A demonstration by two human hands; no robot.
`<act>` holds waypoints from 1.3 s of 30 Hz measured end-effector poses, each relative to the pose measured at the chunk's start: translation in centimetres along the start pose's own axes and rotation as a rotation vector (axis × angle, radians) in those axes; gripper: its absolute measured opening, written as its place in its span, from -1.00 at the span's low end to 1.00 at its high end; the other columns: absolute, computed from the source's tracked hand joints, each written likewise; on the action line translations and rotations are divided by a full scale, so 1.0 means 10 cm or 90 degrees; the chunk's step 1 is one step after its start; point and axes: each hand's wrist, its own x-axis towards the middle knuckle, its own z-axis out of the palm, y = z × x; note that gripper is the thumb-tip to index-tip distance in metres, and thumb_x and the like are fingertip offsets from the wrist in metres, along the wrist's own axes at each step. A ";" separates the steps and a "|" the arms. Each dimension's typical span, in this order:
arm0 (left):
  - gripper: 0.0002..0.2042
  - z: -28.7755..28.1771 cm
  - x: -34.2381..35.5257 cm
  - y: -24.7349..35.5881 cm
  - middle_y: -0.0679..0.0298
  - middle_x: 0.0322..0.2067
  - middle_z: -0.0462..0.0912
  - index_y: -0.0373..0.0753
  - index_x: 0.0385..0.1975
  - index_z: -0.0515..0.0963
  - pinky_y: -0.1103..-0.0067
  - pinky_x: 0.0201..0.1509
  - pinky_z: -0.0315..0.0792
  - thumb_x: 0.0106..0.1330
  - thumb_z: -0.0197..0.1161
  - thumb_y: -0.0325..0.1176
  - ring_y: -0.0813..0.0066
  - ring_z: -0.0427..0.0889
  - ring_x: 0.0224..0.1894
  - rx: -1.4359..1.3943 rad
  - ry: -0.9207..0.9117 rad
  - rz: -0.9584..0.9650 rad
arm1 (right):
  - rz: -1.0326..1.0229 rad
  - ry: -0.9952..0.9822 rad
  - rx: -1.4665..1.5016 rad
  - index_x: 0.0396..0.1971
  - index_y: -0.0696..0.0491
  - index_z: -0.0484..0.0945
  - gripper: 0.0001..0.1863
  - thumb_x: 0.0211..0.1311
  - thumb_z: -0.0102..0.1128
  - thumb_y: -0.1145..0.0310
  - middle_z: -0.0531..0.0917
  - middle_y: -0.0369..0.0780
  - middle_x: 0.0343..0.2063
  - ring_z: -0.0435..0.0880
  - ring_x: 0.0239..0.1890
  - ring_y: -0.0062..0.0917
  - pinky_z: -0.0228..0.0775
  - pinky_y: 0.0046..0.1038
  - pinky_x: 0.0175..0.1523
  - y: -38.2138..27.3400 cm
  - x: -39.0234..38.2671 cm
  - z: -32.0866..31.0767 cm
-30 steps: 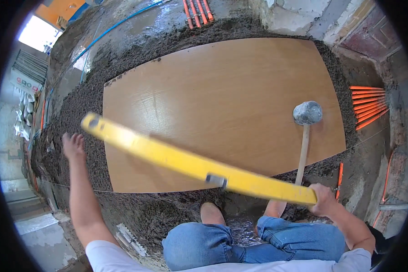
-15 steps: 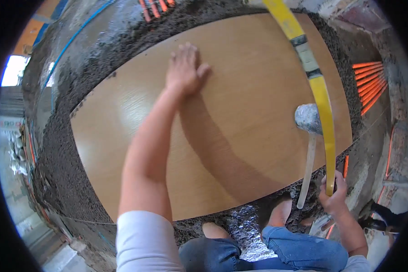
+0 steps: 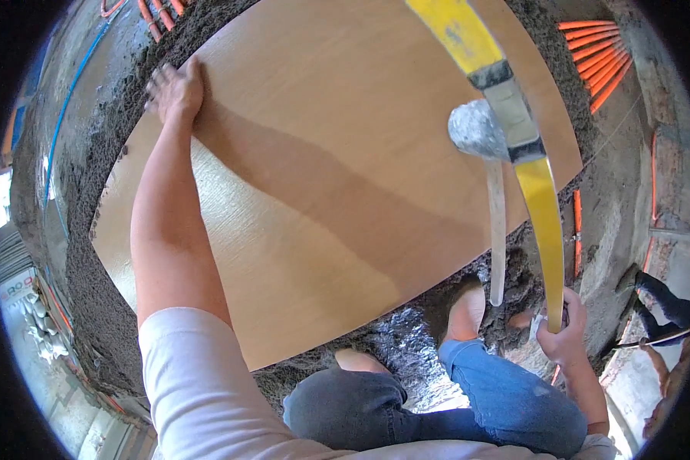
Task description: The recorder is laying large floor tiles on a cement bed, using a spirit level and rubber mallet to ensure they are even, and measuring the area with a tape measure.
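Observation:
A large light-brown tile (image 3: 345, 176) with a wood-like sheen lies in wet grey mortar before me. My left hand (image 3: 178, 92) is at its far left edge, fingers stretched out and spread over the rim, with nothing held. My right hand (image 3: 566, 330) is closed around the near end of a long yellow spirit level (image 3: 546, 230), which slants up and away over the tile's right part. Beneath the level, a mallet with a whitish, mortar-smeared head (image 3: 474, 129) rests on the tile. The mallet's pale handle (image 3: 497, 238) sticks out past the near edge.
Wet mortar (image 3: 103, 230) borders the tile. Orange pipes (image 3: 599, 57) fan out at the far right, and more orange pipes (image 3: 157, 15) stand at the far left. A blue hose (image 3: 63, 115) runs along the left. My bare feet (image 3: 468, 313) are close to the near edge.
My left hand has moved left from the tile's surface to its far left edge. The level's middle appears nearer and larger, still in my right hand. My view has shifted.

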 end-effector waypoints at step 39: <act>-0.33 -0.84 -3.27 -0.01 0.14 0.37 -0.01 -0.25 0.31 0.08 0.27 0.45 -0.30 0.31 -0.08 0.07 0.21 -0.14 0.43 -0.156 -0.185 0.602 | -0.061 -0.217 0.216 -0.31 0.19 0.45 -0.71 -0.14 0.11 0.47 0.54 -0.26 -0.50 0.50 -0.42 -0.61 0.37 -0.51 -0.27 -1.23 0.53 0.41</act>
